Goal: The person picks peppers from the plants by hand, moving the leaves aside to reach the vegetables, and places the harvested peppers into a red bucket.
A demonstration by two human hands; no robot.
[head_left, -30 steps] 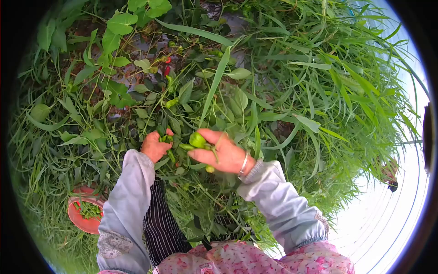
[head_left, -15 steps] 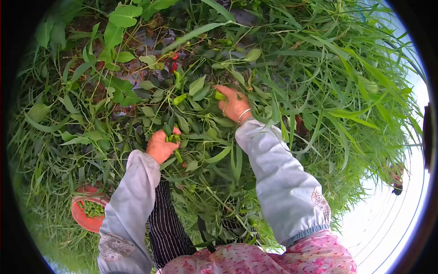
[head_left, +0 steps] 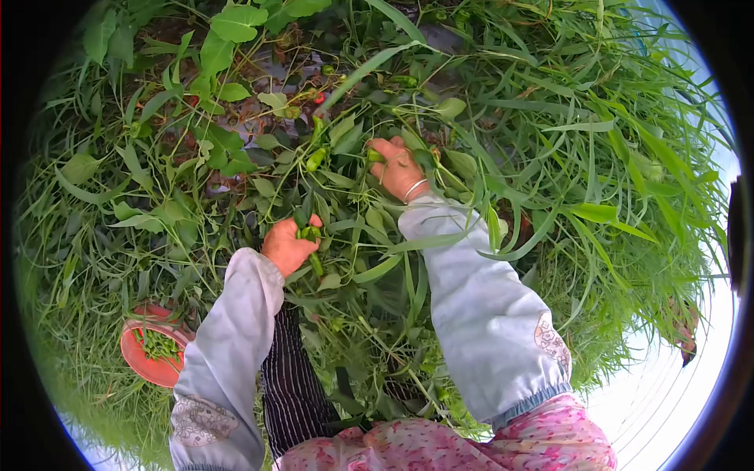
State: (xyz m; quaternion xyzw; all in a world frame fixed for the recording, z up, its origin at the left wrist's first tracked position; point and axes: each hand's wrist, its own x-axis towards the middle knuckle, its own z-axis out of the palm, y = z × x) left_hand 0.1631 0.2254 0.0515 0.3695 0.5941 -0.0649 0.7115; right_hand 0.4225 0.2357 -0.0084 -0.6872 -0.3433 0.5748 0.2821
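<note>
My left hand is closed around several green peppers, some sticking out past the thumb and below the fingers. Farther forward and to the right, my right hand, with a bracelet at the wrist, grips a green pepper among the leaves; part of its fingers is hidden by foliage. Between and just beyond the hands, a light green pepper hangs on the pepper plant. Both forearms wear pale sleeve covers.
A red bucket holding green peppers stands in the grass at the left. Tall grass crowds the right side. A red pepper shows farther back, near broad leaves. Plastic sheeting lies beneath the plants.
The view has shifted slightly. My right hand has pushed a little farther among the leaves, its fingers more bent around the pepper. My left hand still holds its peppers.
</note>
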